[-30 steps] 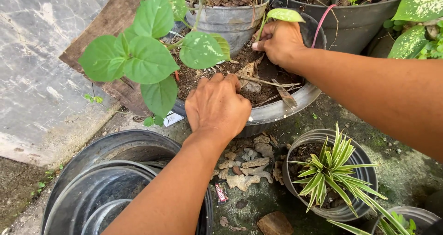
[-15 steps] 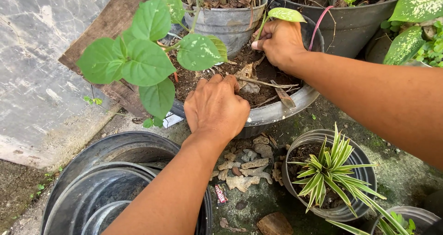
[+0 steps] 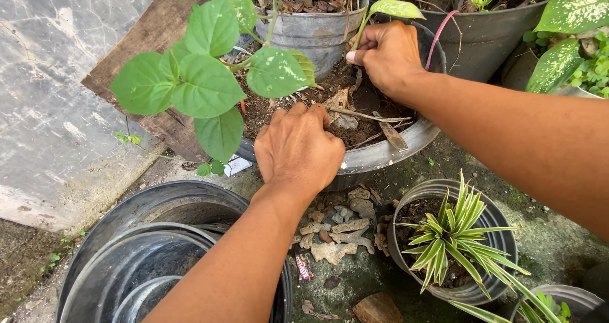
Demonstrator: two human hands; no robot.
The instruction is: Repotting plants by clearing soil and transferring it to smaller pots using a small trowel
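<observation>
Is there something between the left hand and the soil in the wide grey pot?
Nothing visible. The left hand lies directly on the brown soil in the wide grey pot. The broad green leaves hang beside it, not in between.

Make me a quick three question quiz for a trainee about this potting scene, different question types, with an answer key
1. True or false: the left hand rests on the soil in the big grey pot.
2. What does the right hand pinch? A) a seedling stem B) a trowel C) a stone
3. Which plant grows in the small pot at lower right?

Key: 1 true. 2 A. 3 a striped spider plant.
</observation>
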